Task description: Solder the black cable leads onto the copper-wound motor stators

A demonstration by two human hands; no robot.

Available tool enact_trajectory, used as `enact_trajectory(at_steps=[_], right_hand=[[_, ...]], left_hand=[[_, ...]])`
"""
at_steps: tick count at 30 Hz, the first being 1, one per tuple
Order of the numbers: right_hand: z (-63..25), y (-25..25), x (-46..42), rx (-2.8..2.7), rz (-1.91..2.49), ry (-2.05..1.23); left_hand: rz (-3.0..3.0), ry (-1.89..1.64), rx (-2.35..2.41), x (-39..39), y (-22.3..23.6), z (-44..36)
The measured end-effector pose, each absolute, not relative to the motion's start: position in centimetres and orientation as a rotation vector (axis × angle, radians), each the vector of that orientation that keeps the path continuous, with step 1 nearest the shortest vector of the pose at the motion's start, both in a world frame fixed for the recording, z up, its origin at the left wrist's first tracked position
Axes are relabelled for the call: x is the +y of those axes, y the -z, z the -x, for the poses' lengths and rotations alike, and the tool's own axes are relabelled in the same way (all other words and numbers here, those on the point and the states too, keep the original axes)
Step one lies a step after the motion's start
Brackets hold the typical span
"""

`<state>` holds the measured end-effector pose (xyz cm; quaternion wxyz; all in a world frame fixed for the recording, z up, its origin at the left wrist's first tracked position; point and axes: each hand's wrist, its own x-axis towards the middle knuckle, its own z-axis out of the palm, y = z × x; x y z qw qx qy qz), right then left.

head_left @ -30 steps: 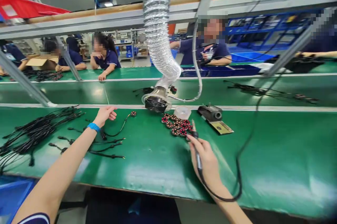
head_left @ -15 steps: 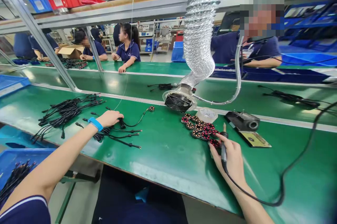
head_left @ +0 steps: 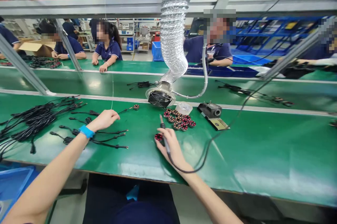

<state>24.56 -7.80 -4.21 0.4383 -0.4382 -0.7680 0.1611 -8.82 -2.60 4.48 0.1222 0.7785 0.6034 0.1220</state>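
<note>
My right hand (head_left: 172, 145) is closed around a soldering iron (head_left: 165, 140), its tip pointing away from me. Between the same hand's fingers is a small round motor (head_left: 158, 137) with red windings. My left hand (head_left: 105, 119), with a blue wristband, is closed above the black cables; thin solder wire (head_left: 112, 92) runs down from above to its fingers, whose tips are partly hidden. Just past it, a cable leads to another small motor with copper windings (head_left: 136, 107). Several cables (head_left: 107, 144) with bared ends lie below the left hand.
Several motors (head_left: 180, 120) cluster beside a tape roll (head_left: 184, 107). A soldering-iron stand (head_left: 210, 110) sits to their right. A fan (head_left: 159, 98) hangs from a silver duct (head_left: 175, 17). A cable pile (head_left: 39, 119) lies left. Co-workers (head_left: 107, 47) sit across the bench.
My right hand has moved left, away from the motor cluster, carrying the soldering iron and one motor. My left hand stays near the cables. The view has turned right.
</note>
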Motion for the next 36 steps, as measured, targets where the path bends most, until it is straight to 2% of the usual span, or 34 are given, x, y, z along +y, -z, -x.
enact_trajectory(at_steps=[7,14,18,24,28,36], right_hand=[[-17.3,5.2,-2.2,-2.009,0.876,-0.541],[-16.7,6.2,-0.7,-1.955,0.883,-0.633],[-17.3,6.0,-0.5,-1.963,0.763,-0.735],[-17.2,5.9,-0.4,-1.877,0.765,-0.823],[-17.1,6.1,-0.4,-1.884,0.791,-0.791],[-17.5,5.8,-0.5,-1.895,0.889,-0.712]], left_hand=[[-2.038,-0.599,1.572,-0.2,-1.2,3.8],[-1.911,-0.680,1.590,0.0,1.3,2.4],[-1.919,-0.650,1.592,-0.7,1.1,1.3],[-2.109,-0.813,1.480,-1.7,0.4,0.6],[-2.139,-0.780,1.311,-2.0,0.2,0.2],[-2.155,-0.696,1.432,-2.0,-0.7,0.9]])
